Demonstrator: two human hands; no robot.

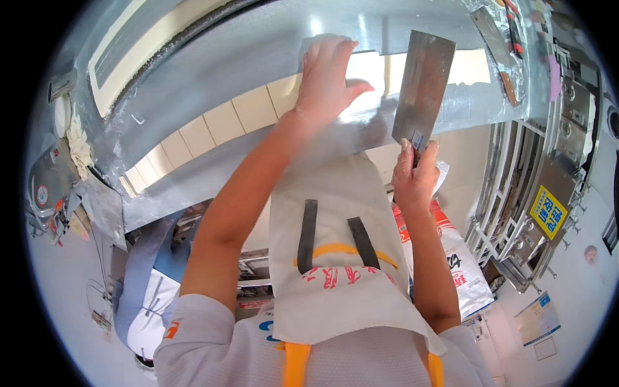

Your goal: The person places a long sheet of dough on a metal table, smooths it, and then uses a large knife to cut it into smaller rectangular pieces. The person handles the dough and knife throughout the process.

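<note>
A long pale dough strip (469,66) lies across the metal counter (213,71), its left part divided by cuts into several blocks (253,108). My left hand (327,82) is over the middle of the strip, fingers stretched and thumb apart; whether it touches the dough I cannot tell. In my right hand (414,173) is a cleaver (422,87) with a broad rectangular blade, gripped by its handle. The blade points away from me and covers part of the strip. My fingers hide most of the handle.
Another long pale strip (151,48) lies at the far left of the counter. A second blade with a wooden handle (509,88) rests at the far right. White-and-red sacks (445,251) stand below, beside a metal rack (503,174). Another person (138,271) is at the left.
</note>
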